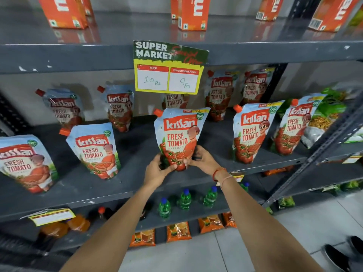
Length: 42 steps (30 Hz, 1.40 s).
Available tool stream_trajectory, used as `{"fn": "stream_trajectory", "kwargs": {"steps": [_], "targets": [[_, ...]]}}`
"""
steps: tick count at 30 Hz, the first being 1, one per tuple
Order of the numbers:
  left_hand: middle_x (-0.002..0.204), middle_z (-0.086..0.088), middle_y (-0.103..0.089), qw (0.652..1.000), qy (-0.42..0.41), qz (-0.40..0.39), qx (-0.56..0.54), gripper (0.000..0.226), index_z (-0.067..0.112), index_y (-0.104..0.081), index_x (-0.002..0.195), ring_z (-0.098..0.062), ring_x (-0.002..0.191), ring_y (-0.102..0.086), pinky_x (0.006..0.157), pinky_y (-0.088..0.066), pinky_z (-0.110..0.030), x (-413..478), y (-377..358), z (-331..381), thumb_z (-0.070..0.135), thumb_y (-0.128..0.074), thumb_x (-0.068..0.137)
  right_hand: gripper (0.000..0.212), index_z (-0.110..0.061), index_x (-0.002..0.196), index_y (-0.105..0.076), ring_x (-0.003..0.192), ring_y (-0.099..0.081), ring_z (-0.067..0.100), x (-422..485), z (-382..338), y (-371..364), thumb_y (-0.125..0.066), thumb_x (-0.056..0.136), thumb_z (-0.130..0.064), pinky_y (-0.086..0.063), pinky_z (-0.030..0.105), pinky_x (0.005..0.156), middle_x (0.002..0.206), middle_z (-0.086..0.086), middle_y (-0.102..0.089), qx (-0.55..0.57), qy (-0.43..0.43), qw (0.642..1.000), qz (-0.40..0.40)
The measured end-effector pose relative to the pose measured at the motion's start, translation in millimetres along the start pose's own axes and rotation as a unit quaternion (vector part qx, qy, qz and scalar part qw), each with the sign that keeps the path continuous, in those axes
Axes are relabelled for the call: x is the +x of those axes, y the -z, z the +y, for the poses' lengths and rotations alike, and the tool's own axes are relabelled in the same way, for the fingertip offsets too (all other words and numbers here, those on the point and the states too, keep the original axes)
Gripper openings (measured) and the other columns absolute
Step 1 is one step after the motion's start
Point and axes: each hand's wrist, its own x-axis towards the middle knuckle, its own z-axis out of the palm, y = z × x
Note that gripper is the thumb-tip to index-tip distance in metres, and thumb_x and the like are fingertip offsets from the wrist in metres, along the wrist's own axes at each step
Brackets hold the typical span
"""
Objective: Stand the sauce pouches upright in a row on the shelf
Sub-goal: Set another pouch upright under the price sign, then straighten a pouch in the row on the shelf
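A ketchup pouch (179, 134) with a blue top and orange cap stands upright at the middle of the grey shelf (137, 185). My left hand (158, 170) grips its lower left corner and my right hand (202, 159) its lower right corner. More such pouches stand upright in the front row: two to the left (23, 163) (96, 150) and two to the right (252, 132) (293, 126). A back row holds several more pouches (62, 108) (119, 107) (221, 95), one partly hidden behind the price sign.
A yellow-green price sign (169, 67) hangs from the shelf above. Orange cartons (193, 12) stand on the top shelf. Green snack bags (324, 118) sit at the right end. Green bottles (184, 199) and orange packets (178, 231) fill the lower shelves. A shoe (336, 257) is at bottom right.
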Motion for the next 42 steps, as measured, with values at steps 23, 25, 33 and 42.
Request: {"fn": "stream_trajectory", "kwargs": {"steps": [23,25,33,42], "targets": [[0.125,-0.011,-0.063,1.000,-0.009,-0.013,-0.011,0.071,0.011,-0.051,0.128,-0.024,0.114,-0.059,0.089,-0.043,-0.024,-9,-31,8,0.034,-0.081,0.067,0.067,-0.016,0.131,-0.045,0.121,-0.053,0.022,-30,22,27,-0.079,0.074,-0.025,-0.041,0.037,0.108,0.130,0.009,-0.058,0.011,-0.012,0.998,0.053],[0.125,-0.010,-0.063,1.000,-0.009,-0.010,-0.013,0.071,0.012,-0.052,0.128,-0.023,0.113,-0.059,0.088,-0.042,-0.023,-10,-32,8,0.033,-0.081,0.067,0.065,-0.018,0.130,-0.046,0.122,-0.053,0.022,-31,22,26,-0.078,0.074,-0.026,-0.041,0.036,0.108,0.130,0.009,-0.058,0.012,-0.009,0.998,0.056],[0.124,-0.008,-0.064,0.999,-0.015,-0.026,-0.026,0.069,0.011,-0.052,0.128,-0.019,0.113,-0.059,0.089,-0.043,-0.022,-14,-30,9,0.032,-0.080,0.068,0.070,-0.014,0.130,-0.047,0.120,-0.055,0.020,-39,24,19,-0.080,0.071,-0.031,-0.043,0.035,0.107,0.127,0.008,-0.060,0.005,-0.017,0.995,0.103],[0.114,-0.005,-0.067,0.996,-0.010,0.026,-0.082,0.041,0.009,-0.060,0.116,-0.015,0.105,-0.063,0.092,-0.047,-0.023,-25,5,10,0.025,-0.072,0.080,0.029,-0.016,0.102,-0.055,0.088,-0.055,0.022,-70,8,-59,-0.063,0.085,-0.037,-0.050,0.037,0.079,0.095,0.004,-0.054,-0.033,0.093,0.899,0.427]]}}
